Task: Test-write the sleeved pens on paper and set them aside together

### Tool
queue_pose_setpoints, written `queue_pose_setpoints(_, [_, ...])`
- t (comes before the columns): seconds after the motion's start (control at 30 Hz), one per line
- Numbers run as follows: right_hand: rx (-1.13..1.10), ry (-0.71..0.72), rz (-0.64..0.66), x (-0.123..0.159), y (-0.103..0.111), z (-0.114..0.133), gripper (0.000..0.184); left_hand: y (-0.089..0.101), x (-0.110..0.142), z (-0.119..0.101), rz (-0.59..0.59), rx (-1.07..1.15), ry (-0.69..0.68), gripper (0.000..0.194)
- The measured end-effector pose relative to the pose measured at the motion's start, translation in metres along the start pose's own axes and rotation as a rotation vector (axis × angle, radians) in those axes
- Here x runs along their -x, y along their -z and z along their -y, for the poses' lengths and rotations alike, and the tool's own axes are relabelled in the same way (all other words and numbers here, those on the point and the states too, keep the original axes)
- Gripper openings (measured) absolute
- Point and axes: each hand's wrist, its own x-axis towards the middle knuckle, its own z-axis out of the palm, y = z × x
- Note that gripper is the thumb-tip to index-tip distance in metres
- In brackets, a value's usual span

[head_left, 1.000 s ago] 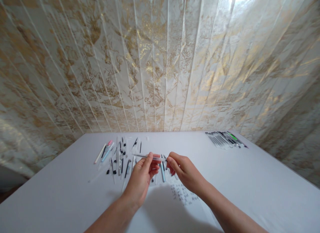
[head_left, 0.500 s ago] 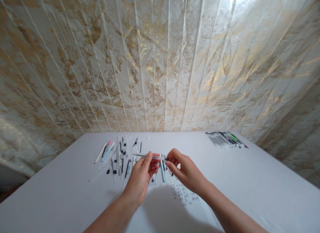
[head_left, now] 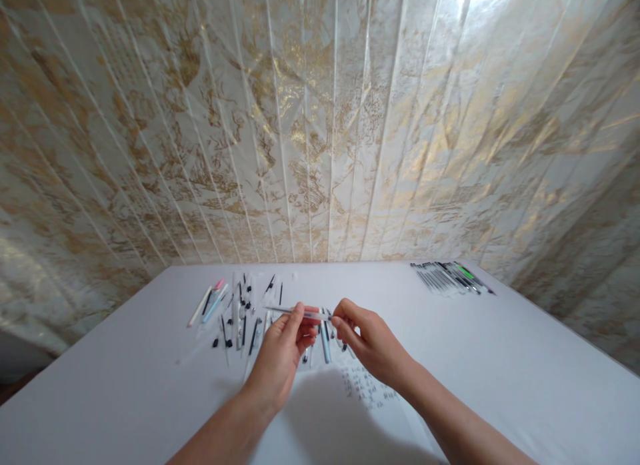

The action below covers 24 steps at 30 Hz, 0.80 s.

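Observation:
A slim clear pen (head_left: 313,315) lies almost level across both hands above the table. My left hand (head_left: 285,348) is closed around its barrel, the thumb pressing from above and the thin tip pointing left. At the pen's right end, my right hand (head_left: 364,332) pinches with thumb and forefinger; a small dark part there is mostly covered by the fingertips. Beneath and behind the hands, loose pen parts (head_left: 243,322) are scattered, among them dark refills, clear barrels and small black caps. A light blue pen (head_left: 325,345) lies just under the held one.
At the far right of the white table (head_left: 500,365) a row of clear and black pens (head_left: 445,280) lies side by side. A sheet with handwriting (head_left: 370,388) is in front of me. Pink, white and blue pens (head_left: 213,302) lie left. A gold-patterned curtain (head_left: 310,152) hangs behind.
My right hand's fingertips have closed further over the pen's right end, so less of the dark part shows. My left hand and the pen stay nearly in place.

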Motion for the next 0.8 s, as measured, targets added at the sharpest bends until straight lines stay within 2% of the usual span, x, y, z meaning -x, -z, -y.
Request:
queue_pose_setpoints(0.1, [0.012,-0.037,0.025,0.0001,0.0011,0.0014,0.026,0.0001,0.0008,0.0004,0.014,-0.003,0.000,0.046])
queue_pose_setpoints(0.27, [0.003,0.011,-0.024,0.0010,0.0007,0.0015,0.014,0.0002,0.0011,-0.0010,-0.002,0.003,-0.003,0.044])
queue_pose_setpoints(0.43, [0.018,-0.014,0.010,0.0011,-0.0006,0.0004,0.024,-0.0008,0.0012,-0.0018,-0.005,0.004,0.001,0.042])
queue_pose_setpoints(0.63, [0.004,0.028,-0.032,0.0017,-0.0010,0.0007,0.013,-0.0003,0.0017,-0.0017,-0.007,0.009,-0.004,0.041])
queue_pose_setpoints(0.8, [0.034,0.007,-0.004,0.0019,-0.0007,0.0027,0.025,0.0001,0.0020,-0.0015,0.001,0.003,-0.002,0.040])
